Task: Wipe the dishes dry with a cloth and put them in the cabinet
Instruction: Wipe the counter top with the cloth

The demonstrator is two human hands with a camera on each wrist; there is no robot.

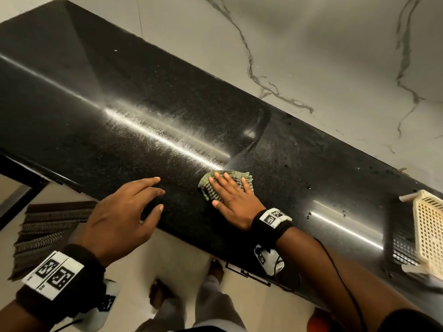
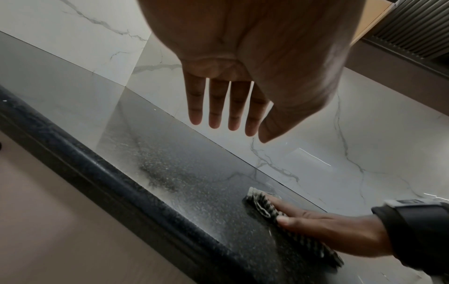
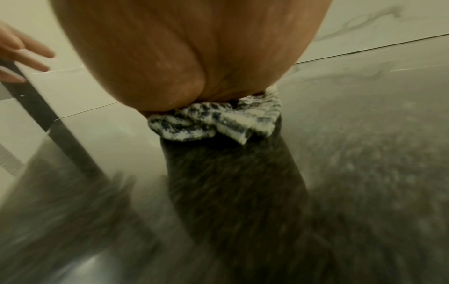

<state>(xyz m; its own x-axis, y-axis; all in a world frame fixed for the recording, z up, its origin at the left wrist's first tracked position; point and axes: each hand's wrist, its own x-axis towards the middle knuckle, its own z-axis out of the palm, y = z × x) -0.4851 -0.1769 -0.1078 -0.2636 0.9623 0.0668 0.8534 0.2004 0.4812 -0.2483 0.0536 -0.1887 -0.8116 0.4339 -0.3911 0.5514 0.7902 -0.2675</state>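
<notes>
Right hand [image 1: 233, 200] flat, fingers straight, pressing cloth [image 1: 205, 186] to counter [image 1: 143, 116], likely mopping wet. Left hand [image 1: 119, 212] empty, spread, hovers beside, probably for balance. No dishes seen; basket [image 1: 429, 224] beyond right hand.

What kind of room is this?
Probably a kitchen: a polished black stone counter against a marble-look tiled wall, a cream plastic basket on it, and a checked cloth under the right hand.

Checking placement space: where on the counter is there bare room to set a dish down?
Bare: the long counter stretch left of the cloth, from wall to front edge. Also a droplet-spotted strip between right hand and basket. Crowded: by the basket.
</notes>
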